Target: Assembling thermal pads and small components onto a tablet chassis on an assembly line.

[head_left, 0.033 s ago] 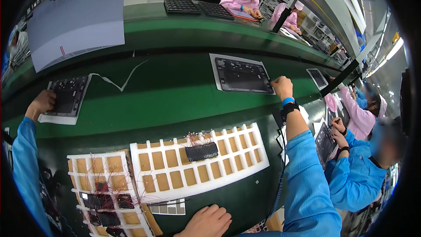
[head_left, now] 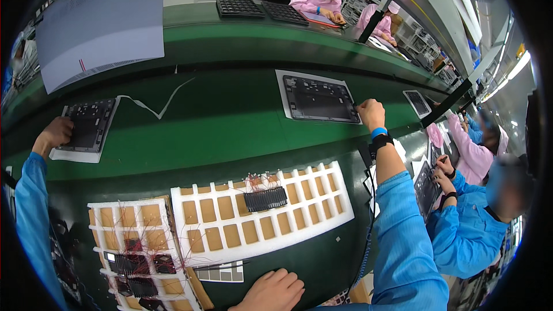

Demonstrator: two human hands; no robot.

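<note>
A black tablet housing (head_left: 318,99) lies flat on a white sheet (head_left: 281,89) on the green bench. At its right edge is my right hand (head_left: 372,114), fingers drawn together in a pinch against the frame. Whatever sits between the fingertips is hidden. My left hand (head_left: 273,291) rests palm down near the bench's front edge, fingers loosely extended, holding nothing. Just beyond it is a white foam tray (head_left: 257,245) with cardboard-bottomed compartments. A row of black parts with thin red wires (head_left: 265,199) stands in this tray.
A second foam tray (head_left: 102,242), full of wired black parts, stands left. At far left another person's hand (head_left: 58,132) touches a second tablet housing (head_left: 92,124). A large grey panel (head_left: 103,29) hangs behind. A blue-sleeved co-worker (head_left: 469,236) sits close on the right.
</note>
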